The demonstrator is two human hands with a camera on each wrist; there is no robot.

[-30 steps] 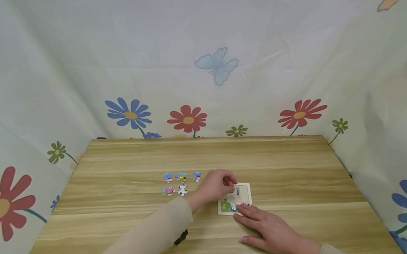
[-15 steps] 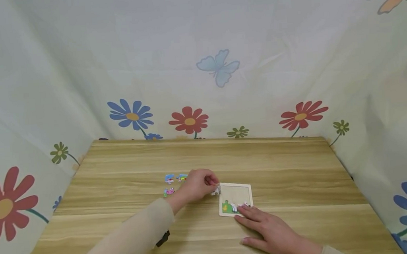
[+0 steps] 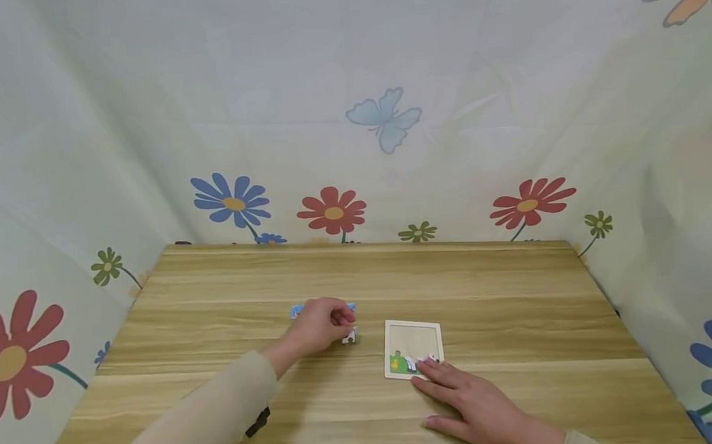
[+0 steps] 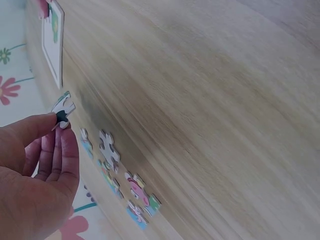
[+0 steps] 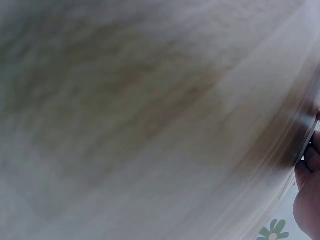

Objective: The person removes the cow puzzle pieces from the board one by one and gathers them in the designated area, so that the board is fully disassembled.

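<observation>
My left hand (image 3: 317, 325) pinches a small jigsaw piece (image 4: 63, 107), white and dark with a bit of green, between thumb and fingers. It is held above the table, left of the square puzzle frame (image 3: 387, 348). My right hand (image 3: 473, 404) rests with fingers extended on the frame's lower right corner. Along the frame's bottom lie fitted pieces (image 3: 398, 363) with green and white print, partly covered by the right fingertips. Under and beyond the left hand are several loose pieces, among them a pink one (image 4: 136, 189) and a plain-backed one (image 4: 108, 147).
The wood-grain table (image 3: 493, 295) is enclosed by pale cloth walls (image 3: 457, 68) printed with flowers and a butterfly. A black strap end (image 3: 258, 422) hangs below the left sleeve (image 3: 195, 416).
My left hand has moved left, away from the frame toward the loose pieces, with the pinched jigsaw piece. The right hand has stayed on the frame's corner.
</observation>
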